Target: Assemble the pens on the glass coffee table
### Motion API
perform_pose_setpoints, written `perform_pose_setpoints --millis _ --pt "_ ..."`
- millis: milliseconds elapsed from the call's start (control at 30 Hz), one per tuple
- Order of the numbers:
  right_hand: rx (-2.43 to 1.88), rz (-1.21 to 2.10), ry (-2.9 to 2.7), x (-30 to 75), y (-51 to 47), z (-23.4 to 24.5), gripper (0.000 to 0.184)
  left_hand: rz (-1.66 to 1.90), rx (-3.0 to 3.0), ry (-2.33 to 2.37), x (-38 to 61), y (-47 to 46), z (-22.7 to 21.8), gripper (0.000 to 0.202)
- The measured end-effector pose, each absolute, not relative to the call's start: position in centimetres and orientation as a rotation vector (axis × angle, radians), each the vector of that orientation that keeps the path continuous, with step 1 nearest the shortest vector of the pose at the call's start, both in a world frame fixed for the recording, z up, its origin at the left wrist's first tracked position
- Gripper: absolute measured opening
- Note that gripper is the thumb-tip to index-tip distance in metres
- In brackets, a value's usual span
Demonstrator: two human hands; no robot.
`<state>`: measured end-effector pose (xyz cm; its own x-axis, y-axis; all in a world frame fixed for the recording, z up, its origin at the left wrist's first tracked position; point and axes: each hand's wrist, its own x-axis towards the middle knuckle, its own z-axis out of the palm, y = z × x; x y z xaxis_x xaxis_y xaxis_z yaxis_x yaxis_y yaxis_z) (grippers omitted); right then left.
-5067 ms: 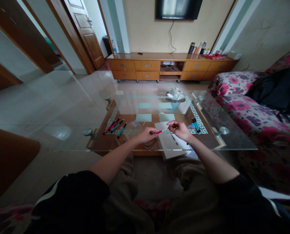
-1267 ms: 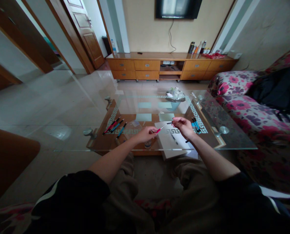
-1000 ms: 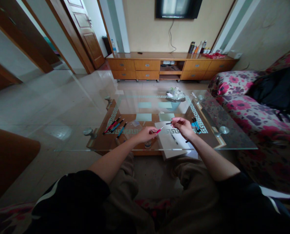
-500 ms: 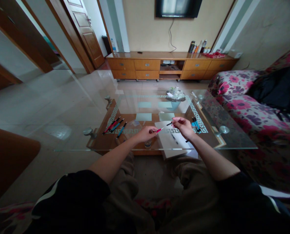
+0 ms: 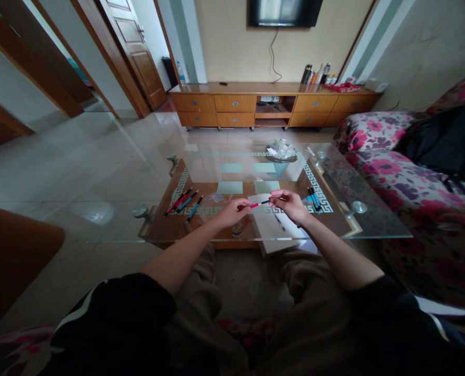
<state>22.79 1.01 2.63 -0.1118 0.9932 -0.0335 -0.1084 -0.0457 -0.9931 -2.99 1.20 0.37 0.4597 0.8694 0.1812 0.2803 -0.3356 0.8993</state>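
Observation:
Over the glass table, my left hand (image 5: 236, 210) pinches the red barrel (image 5: 254, 206) of a pen. My right hand (image 5: 289, 204) grips the pen's black end piece (image 5: 265, 202) between thumb and fingertips. A short pale stretch shows between the red and black parts, which lie in line. Below my right palm a small dark tip pokes out; what it belongs to is hidden. To the left lie several red and blue pens (image 5: 185, 201) with black ends. More blue pens (image 5: 314, 198) lie beyond my right hand.
Under my hands is a white box or paper stack (image 5: 275, 235), with a dark pen shape visible on it. A small clear object (image 5: 237, 230) is near the glass table's (image 5: 110, 230) front edge. A filled waste basket (image 5: 281, 166) shows at the far side. A flowered sofa (image 5: 384, 167) is right.
The black piece and red barrel have come closer together, and less of the thin pale rod between them shows. My right hand has shifted slightly left.

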Motion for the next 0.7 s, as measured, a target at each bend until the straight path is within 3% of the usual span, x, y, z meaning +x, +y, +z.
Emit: perform_pose_setpoints --millis 700 --pt "-1.065 1.37 -1.439 22.14 1.01 1.66 0.042 0.852 1.889 0.911 -2.89 1.23 0.35 0.024"
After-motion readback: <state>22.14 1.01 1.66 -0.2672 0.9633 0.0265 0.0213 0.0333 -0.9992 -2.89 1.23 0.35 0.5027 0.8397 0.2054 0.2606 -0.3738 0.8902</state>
